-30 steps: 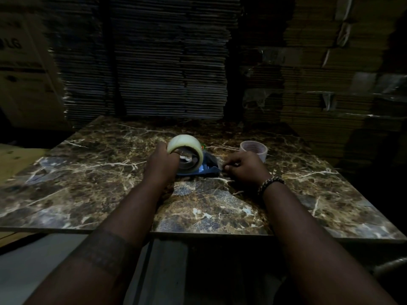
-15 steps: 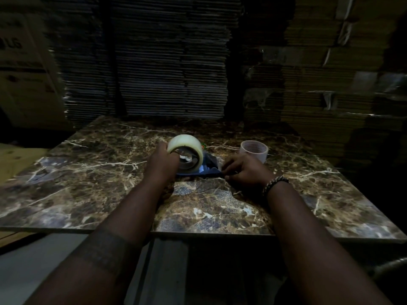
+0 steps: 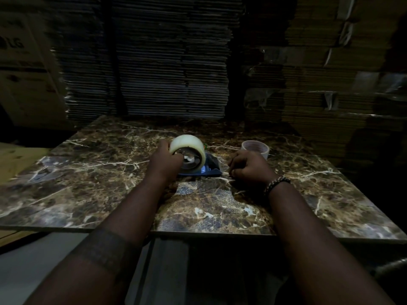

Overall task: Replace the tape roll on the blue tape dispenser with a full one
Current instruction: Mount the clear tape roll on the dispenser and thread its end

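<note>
Left hand (image 3: 164, 164) grip holds full tape roll (image 3: 187, 151) upright on blue dispenser (image 3: 203, 171), mid tabletop (image 3: 88, 177), to fit it. Right hand (image 3: 250, 167) curled beside dispenser; grip unclear. Empty roll (image 3: 255, 147) behind, set aside.

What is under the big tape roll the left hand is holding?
The blue tape dispenser lies on the marble table beneath the tape roll. The left hand covers its left end, and the roll hides whether it is seated on the hub.

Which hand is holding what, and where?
Left hand grips the full tape roll at its left rim, on the blue dispenser. Right hand: cannot tell.
</note>
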### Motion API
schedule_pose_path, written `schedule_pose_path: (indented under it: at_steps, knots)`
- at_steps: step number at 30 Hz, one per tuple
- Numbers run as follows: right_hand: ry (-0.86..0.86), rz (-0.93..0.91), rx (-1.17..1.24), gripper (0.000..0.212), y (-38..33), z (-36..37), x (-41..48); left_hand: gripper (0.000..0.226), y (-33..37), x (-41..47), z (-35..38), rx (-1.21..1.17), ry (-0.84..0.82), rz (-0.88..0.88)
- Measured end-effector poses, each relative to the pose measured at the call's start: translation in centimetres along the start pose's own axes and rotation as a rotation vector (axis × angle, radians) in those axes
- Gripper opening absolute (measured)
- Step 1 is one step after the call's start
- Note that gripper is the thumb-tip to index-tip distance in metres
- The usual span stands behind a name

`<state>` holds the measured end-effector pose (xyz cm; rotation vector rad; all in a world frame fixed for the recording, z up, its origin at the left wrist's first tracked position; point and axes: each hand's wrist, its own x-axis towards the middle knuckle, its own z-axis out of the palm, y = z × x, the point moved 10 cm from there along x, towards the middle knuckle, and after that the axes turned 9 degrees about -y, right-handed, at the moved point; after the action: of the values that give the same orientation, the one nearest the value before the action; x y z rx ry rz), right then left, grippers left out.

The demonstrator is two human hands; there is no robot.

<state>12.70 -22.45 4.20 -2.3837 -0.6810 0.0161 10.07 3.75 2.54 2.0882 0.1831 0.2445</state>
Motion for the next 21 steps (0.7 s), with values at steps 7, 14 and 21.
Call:
schedule_pose_path:
  at_steps: [7,14,21]
  knots:
    - [0.043,0.005,-0.019,0.014,-0.7,-0.3,-0.3,0.061,0.9,-0.3,-0.4,-0.061,0.014,0.082]
    - [0.034,-0.004,0.001,0.035,-0.7,0.8,0.2,0.071,2.6,-0.9,0.7,-0.212,-0.106,0.226]
    - [-0.078,0.071,-0.033,0.096,-0.9,2.4,0.2,0.075,2.4,-0.5,1.3,-0.242,-0.170,0.235]
